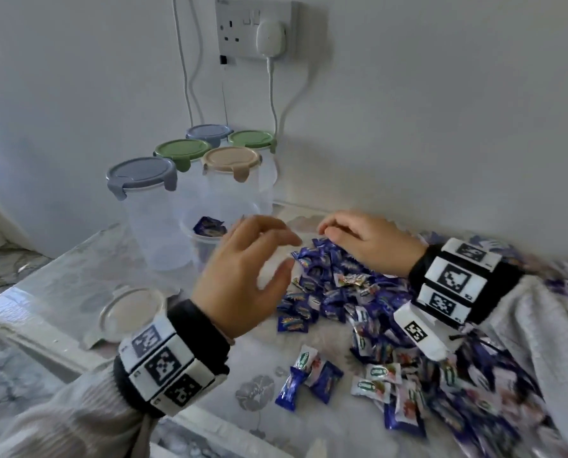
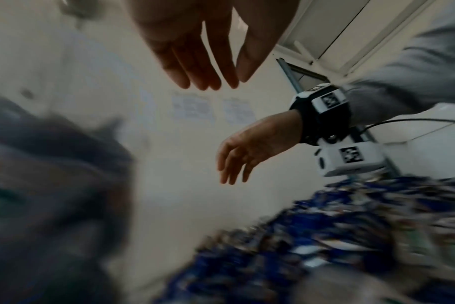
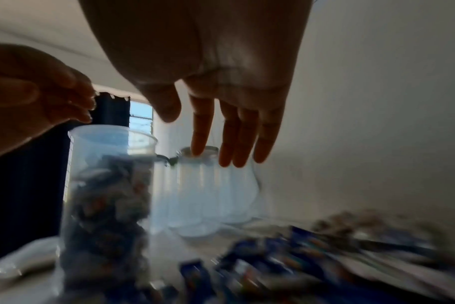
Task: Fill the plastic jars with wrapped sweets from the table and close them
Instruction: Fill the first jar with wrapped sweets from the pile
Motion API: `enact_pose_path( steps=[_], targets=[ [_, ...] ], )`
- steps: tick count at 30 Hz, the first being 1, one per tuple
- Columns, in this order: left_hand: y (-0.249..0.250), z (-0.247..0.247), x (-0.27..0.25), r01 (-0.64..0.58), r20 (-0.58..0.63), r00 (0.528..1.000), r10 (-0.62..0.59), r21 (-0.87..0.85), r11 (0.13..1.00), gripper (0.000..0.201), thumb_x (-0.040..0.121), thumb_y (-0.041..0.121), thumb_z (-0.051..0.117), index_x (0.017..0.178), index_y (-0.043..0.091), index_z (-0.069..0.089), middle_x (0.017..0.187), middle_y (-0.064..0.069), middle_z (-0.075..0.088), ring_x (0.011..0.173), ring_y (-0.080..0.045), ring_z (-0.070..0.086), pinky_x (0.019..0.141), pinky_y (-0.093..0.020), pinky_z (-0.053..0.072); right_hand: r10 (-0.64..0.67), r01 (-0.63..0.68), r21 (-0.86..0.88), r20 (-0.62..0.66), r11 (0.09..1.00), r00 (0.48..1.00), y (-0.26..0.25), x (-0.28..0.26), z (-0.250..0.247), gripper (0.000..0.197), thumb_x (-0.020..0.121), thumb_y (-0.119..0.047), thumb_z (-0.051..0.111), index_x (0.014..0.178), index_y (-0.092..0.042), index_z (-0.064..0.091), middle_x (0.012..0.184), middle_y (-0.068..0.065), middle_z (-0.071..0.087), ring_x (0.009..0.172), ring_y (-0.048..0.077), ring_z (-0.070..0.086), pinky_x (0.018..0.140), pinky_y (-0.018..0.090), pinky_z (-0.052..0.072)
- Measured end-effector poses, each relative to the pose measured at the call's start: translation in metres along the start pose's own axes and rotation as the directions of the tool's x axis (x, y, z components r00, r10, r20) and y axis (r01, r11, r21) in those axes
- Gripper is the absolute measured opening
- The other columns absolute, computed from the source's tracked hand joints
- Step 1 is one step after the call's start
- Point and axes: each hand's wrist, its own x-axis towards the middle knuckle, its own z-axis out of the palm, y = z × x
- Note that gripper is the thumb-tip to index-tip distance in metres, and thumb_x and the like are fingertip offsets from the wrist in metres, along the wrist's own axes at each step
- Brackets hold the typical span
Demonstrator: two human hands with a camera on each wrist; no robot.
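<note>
Over to the left of both hands, five lidded jars (image 1: 145, 206) stand closed against the wall, clear and seemingly unfilled, two with grey lids, two green, one beige. A loose lid (image 1: 131, 310) lies flat on the table (image 1: 77, 269) just left of the left wrist. The left hand (image 1: 243, 276) hovers with fingers spread and relaxed, holding nothing, partly blocking the one open jar (image 1: 206, 239) behind it, which is nearly full of sweets. To its right the pile of wrapped sweets (image 1: 328, 285) spreads across the table, mostly blue, some white. The right hand (image 1: 368, 242) rests on the pile's far edge, fingers loosely bent; whether it pinches a sweet I cannot tell. Both wrist views are badly blurred.
</note>
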Motion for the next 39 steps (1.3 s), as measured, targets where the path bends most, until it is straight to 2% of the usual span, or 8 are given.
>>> enact_pose_path(
  steps=[4,6,9,12,16,24,30,39],
  targets=[
    [0.017,0.058,-0.006,0.19,0.417,0.901,-0.117,-0.137,0.972,0.035,0.085,0.037,0.054,0.114,0.018,0.061,0.115,-0.002,0.052,0.104,-0.018,0.052,0.09,-0.027,0.042,0.256,-0.176,-0.316,0.232,0.932,0.938,0.048,-0.046,-0.006,0.043,0.096,-0.045,0.045,0.134,-0.025,0.046,0.138,0.006,0.046,0.125,0.02,0.042,0.102,0.031,0.034],
    [0.02,0.088,-0.003,0.338,0.655,0.711,-0.255,-0.002,0.941,0.061,0.084,0.05,0.058,0.137,0.025,0.04,0.138,-0.005,0.036,0.126,-0.023,0.039,0.104,-0.032,0.035,0.409,-0.269,-0.428,0.278,0.863,0.869,0.067,-0.071,-0.009,0.058,0.092,-0.056,0.042,0.143,-0.032,0.032,0.151,0.005,0.03,0.137,0.025,0.029,0.111,0.04,0.027],
    [0.026,0.117,0.008,0.305,0.849,0.426,-0.311,0.189,0.933,0.094,0.077,0.069,0.053,0.147,0.036,-0.001,0.156,-0.009,-0.002,0.143,-0.033,0.01,0.113,-0.049,0.023,0.519,-0.323,-0.498,0.326,0.805,0.79,0.087,-0.107,-0.01,0.075,0.08,-0.073,0.038,0.146,-0.045,0.016,0.16,-0.004,0.0,0.146,0.026,0.006,0.115,0.057,0.012],
    [0.032,0.137,0.02,0.17,0.889,0.379,-0.256,0.205,0.964,0.104,0.073,0.073,0.052,0.143,0.041,-0.018,0.156,-0.01,-0.016,0.144,-0.035,-0.002,0.112,-0.055,0.02,0.53,-0.338,-0.465,0.381,0.818,0.757,0.098,-0.134,-0.009,0.088,0.072,-0.079,0.045,0.146,-0.05,0.005,0.158,-0.008,-0.019,0.147,0.022,-0.007,0.114,0.059,0.011],
    [0.039,0.158,0.023,0.025,0.933,0.288,-0.214,0.216,0.976,0.108,0.067,0.077,0.055,0.142,0.046,-0.015,0.155,-0.009,-0.02,0.142,-0.04,-0.01,0.109,-0.062,0.02,0.511,-0.313,-0.477,0.373,0.821,0.774,0.099,-0.151,-0.003,0.098,0.067,-0.076,0.06,0.142,-0.056,0.0,0.158,-0.006,-0.008,0.145,0.025,-0.003,0.111,0.056,0.025],
    [0.052,0.165,0.013,-0.1,0.872,0.441,-0.213,0.284,0.954,0.078,0.087,0.045,0.057,0.146,0.026,0.008,0.144,-0.013,0.014,0.13,-0.033,0.023,0.095,-0.043,0.037,0.502,-0.355,-0.448,0.269,0.82,0.822,0.098,-0.136,0.001,0.067,0.081,-0.06,0.06,0.138,-0.047,0.026,0.139,0.006,0.027,0.123,0.027,0.035,0.095,0.042,0.043],
    [0.051,0.166,0.019,0.18,0.854,0.461,-0.241,0.176,0.968,0.044,0.094,0.031,0.051,0.129,0.013,0.031,0.125,-0.015,0.028,0.1,-0.034,0.05,0.081,-0.04,0.046,0.457,-0.384,-0.316,0.203,0.867,0.866,0.095,-0.122,-0.004,0.039,0.094,-0.035,0.056,0.13,-0.028,0.044,0.119,0.004,0.045,0.098,0.022,0.054,0.083,0.031,0.042],
    [0.038,0.152,0.037,0.498,0.755,0.552,-0.354,0.042,0.866,0.021,0.099,0.025,0.043,0.107,0.011,0.03,0.117,-0.014,0.034,0.077,-0.023,0.045,0.077,-0.03,0.04,0.459,-0.454,-0.092,0.045,0.886,0.887,0.091,-0.117,-0.013,0.04,0.092,-0.025,0.06,0.13,-0.013,0.055,0.141,0.004,0.049,0.13,0.02,0.043,0.099,0.021,0.03]
  ],
)
